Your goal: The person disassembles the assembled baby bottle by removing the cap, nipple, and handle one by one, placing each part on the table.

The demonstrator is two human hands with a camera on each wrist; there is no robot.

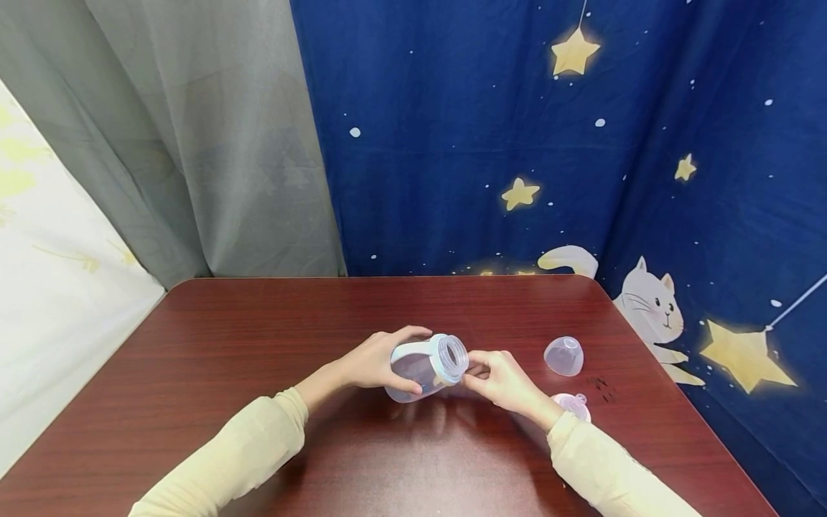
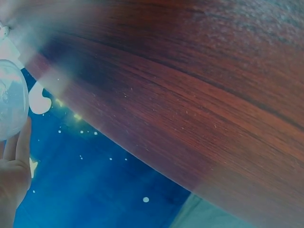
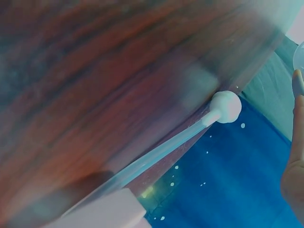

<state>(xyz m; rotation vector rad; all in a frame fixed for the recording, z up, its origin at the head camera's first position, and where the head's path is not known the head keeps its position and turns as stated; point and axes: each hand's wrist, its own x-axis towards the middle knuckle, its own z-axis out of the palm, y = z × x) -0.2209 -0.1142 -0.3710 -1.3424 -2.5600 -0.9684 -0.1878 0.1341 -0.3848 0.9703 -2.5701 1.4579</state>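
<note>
A clear baby bottle (image 1: 413,370) with a pale blue handle ring (image 1: 438,359) lies tilted in the head view, its uncapped threaded mouth toward the right. My left hand (image 1: 381,362) grips its body, thumb on the near side and fingers over the far side. At the bottle's mouth end, my right hand (image 1: 500,380) has curled fingers against the rim and ring; their exact hold is partly hidden. Under the right wrist lies a pinkish nipple lid (image 1: 573,406). A clear straw (image 3: 156,154) with a white ball (image 3: 225,107) at its end shows in the right wrist view.
A clear dome cap (image 1: 564,356) stands on the red-brown table (image 1: 271,323), right of the right hand. Dark marks (image 1: 601,388) show on the tabletop near it. Grey (image 1: 252,136) and blue star-patterned curtains (image 1: 439,143) hang behind the table's far edge.
</note>
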